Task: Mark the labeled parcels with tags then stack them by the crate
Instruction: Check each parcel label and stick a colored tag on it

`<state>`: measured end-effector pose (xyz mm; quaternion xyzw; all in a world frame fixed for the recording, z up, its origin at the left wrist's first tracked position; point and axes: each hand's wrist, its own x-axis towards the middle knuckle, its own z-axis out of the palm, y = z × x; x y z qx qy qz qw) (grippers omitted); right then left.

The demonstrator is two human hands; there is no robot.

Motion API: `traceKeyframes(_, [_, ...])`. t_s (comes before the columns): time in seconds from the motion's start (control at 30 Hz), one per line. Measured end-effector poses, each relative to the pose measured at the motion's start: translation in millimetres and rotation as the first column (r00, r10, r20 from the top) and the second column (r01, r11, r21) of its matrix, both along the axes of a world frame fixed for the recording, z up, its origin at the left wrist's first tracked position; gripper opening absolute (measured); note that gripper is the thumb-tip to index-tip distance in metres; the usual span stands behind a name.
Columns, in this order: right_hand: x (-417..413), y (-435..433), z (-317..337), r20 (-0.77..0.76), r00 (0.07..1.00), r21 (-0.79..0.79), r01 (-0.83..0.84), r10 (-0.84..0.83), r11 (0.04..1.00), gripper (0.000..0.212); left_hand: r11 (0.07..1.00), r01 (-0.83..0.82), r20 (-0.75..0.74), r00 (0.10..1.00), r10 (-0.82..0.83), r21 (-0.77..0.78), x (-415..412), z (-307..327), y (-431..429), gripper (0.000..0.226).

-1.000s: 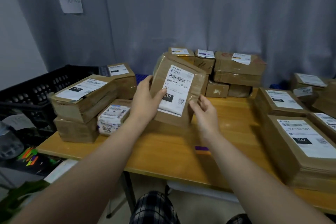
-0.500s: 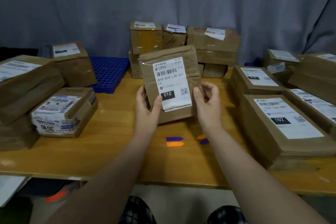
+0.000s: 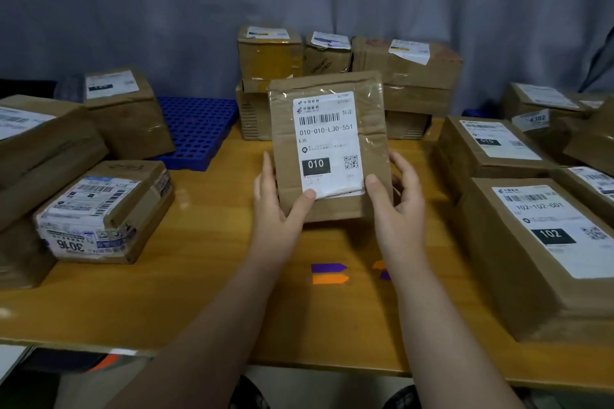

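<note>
Now the left hand (image 3: 278,207) and right hand (image 3: 400,206) grip parcel 010 (image 3: 372,129) upright.

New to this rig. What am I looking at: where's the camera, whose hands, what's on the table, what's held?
No robot here: the grip is a person's two bare hands. One wide-angle camera sits on the person's head and looks forward and down, so the forearms enter from the bottom. The left hand and right hand hold a brown parcel upright, thumbs on its front, its label marked 010 facing the camera. On the wooden table below lie a purple tag and an orange tag. Other labelled parcels stand around: the 3016 parcel on the left, the 102 parcel on the right, a stack at the back. A blue perforated tray lies back left.
</note>
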<state>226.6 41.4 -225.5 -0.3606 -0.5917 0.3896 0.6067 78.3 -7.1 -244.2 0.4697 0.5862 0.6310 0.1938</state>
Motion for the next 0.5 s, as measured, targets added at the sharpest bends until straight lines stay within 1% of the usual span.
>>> traceKeyframes(0.07, [0.1, -1.0, -2.6, 0.106, 0.994, -0.004, 0.025, -0.025, 1.0, 0.046, 1.0, 0.002, 0.062, 0.998, -0.004, 0.023, 0.3, 1.2, -2.4, 0.088])
traceKeyframes(0.1, [-0.3, -1.0, -3.1, 0.13, 0.991, -0.02, 0.032, -0.029, 0.999, 0.049, 1.0, -0.002, 0.085, 0.996, 0.0, 0.03, 1.1, 2.6, -4.2, 0.083])
traceKeyframes(0.13, [-0.8, -0.2, -3.7, 0.128, 0.991, -0.046, 0.037, -0.03, 0.998, 0.051, 0.999, -0.011, 0.092, 0.996, 0.008, 0.035, 1.3, 2.8, -5.0, 0.076])
traceKeyframes(0.2, [-0.6, 0.5, -4.7, 0.103, 0.994, -0.084, 0.057, -0.048, 0.995, 0.053, 0.999, -0.029, 0.052, 0.998, 0.028, 0.016, 4.0, 6.1, -9.4, 0.063])
traceKeyframes(0.27, [1.0, 0.8, -5.7, 0.121, 0.988, -0.076, 0.102, -0.093, 0.992, 0.048, 0.998, -0.017, -0.021, 1.0, 0.015, -0.058, 5.2, 10.0, -14.4, 0.057])
traceKeyframes(0.37, [2.6, 1.9, -6.7, 0.238, 0.954, 0.007, 0.185, -0.182, 0.983, 0.034, 0.981, -0.017, -0.132, 0.991, -0.009, -0.191, 2.5, 19.9, -24.5, 0.059])
traceKeyframes(0.43, [2.1, 2.2, -4.1, 0.281, 0.939, 0.046, 0.192, -0.197, 0.98, 0.034, 0.974, -0.095, -0.254, 0.966, 0.04, -0.205, 0.0, 29.2, -31.8, 0.058])
traceKeyframes(0.5, [1.4, 1.7, 0.0, 0.337, 0.921, 0.068, 0.185, -0.197, 0.98, 0.032, 0.971, -0.18, -0.408, 0.907, 0.101, -0.16, -1.2, 39.2, -40.5, 0.051])
